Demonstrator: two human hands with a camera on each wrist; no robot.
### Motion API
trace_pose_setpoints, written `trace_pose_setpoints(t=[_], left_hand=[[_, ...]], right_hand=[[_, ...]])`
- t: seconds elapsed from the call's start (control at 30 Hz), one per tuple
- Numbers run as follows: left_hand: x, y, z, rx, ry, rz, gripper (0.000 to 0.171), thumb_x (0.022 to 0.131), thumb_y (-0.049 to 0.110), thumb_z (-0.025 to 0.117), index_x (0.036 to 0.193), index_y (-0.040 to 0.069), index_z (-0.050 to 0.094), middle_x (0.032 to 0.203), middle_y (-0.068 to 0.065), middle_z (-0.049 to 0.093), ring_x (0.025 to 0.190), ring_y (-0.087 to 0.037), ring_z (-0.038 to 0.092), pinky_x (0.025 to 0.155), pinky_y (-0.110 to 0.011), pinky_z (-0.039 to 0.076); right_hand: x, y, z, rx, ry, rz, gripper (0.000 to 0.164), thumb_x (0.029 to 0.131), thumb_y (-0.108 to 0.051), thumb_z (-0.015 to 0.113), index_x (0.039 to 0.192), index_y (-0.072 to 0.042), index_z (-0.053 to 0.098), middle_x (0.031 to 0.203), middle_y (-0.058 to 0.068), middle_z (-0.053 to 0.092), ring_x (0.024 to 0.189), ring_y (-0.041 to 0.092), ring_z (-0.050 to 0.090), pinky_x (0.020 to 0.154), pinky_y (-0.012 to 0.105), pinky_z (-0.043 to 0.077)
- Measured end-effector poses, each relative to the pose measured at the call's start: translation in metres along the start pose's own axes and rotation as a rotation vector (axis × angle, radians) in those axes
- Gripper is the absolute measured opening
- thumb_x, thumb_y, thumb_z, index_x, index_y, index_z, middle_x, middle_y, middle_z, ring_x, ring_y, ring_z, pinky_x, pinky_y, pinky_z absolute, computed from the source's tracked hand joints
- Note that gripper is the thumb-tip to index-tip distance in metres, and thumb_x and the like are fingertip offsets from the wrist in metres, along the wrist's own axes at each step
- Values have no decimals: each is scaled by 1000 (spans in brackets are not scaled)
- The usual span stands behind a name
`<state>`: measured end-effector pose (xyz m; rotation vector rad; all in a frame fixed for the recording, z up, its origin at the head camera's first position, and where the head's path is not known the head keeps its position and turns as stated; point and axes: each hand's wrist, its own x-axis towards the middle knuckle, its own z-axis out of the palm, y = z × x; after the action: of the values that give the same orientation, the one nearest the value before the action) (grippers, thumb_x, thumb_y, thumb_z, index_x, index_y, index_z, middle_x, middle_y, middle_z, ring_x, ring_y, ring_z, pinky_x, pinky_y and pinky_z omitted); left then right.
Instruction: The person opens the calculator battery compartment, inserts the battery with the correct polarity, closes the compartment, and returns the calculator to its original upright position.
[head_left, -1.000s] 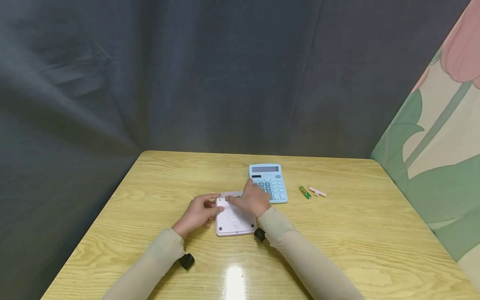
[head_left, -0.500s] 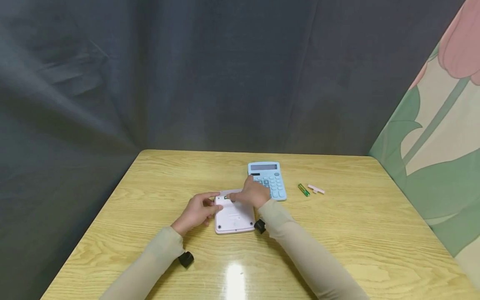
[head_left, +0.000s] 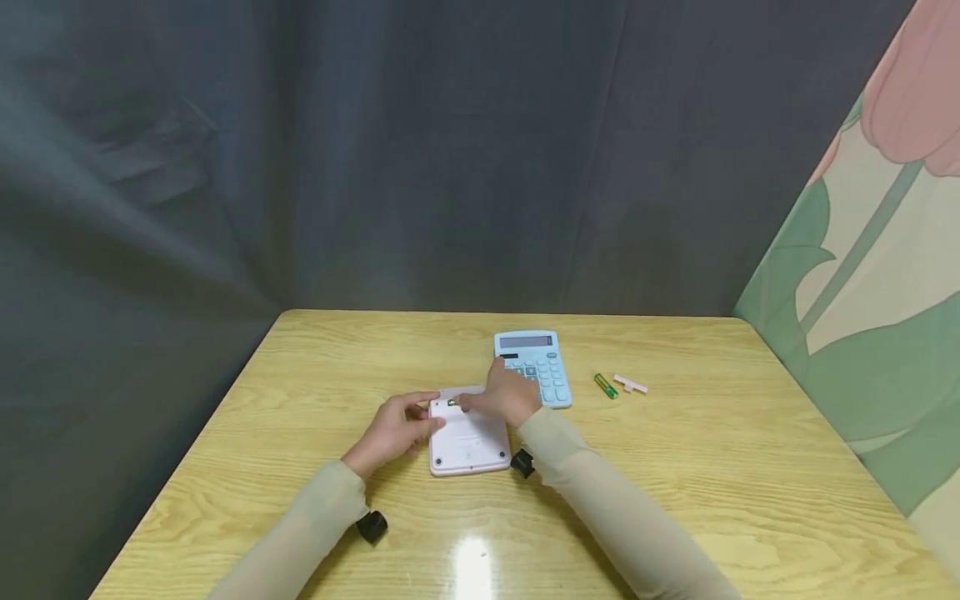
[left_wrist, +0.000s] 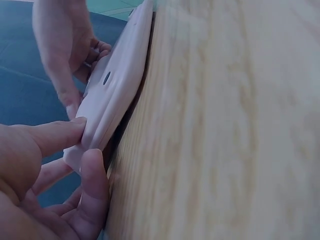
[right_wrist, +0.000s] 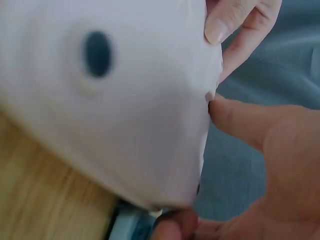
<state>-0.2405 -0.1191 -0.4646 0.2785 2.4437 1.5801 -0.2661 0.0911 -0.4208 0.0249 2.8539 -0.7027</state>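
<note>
A pale pink calculator (head_left: 468,442) lies face down, its back and dark round feet showing. In its far end a small slot holds a shiny green-gold battery (head_left: 452,403), partly hidden. My left hand (head_left: 393,425) grips the left far corner, thumb on the back and other fingers at the edge, as the left wrist view also shows. Reaching across from the right, my right hand (head_left: 510,396) presses its thumb by the slot. In the right wrist view, that hand's other fingers (right_wrist: 175,225) curl at the calculator's far right corner.
Behind my right hand lies a blue calculator (head_left: 553,375), face up and partly covered. To its right are a loose green battery (head_left: 606,386) and a small pink battery cover (head_left: 630,384). A dark curtain (head_left: 450,167) hangs behind the wooden table (head_left: 675,500).
My right thumb has drawn slightly right along the slot, uncovering more of the battery. The left hand keeps its hold. The head view has shifted a little.
</note>
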Motion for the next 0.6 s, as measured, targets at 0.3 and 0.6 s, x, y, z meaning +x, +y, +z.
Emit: trace_pose_setpoints(t=[0.3,0.6], left_hand=[[1,-1,1,-52,14,-32,52,91,15,75,140,13,59,100,-12,57,66,-18,54,46,-28,52],[1,-1,1,-32,15,-42,52,92,16,74,141,13,58,101,-12,57,66,-18,54,47,-28,53]], right_hand=[[3,40,-29,25,126,-110,46,95,-37,64,125,-3,58,85,9,67,68,22,61,58,38,50],[-1,109,-59,-54,294,-139,21,89,-18,62,101,-1,68,71,6,64,57,18,55,48,34,43]])
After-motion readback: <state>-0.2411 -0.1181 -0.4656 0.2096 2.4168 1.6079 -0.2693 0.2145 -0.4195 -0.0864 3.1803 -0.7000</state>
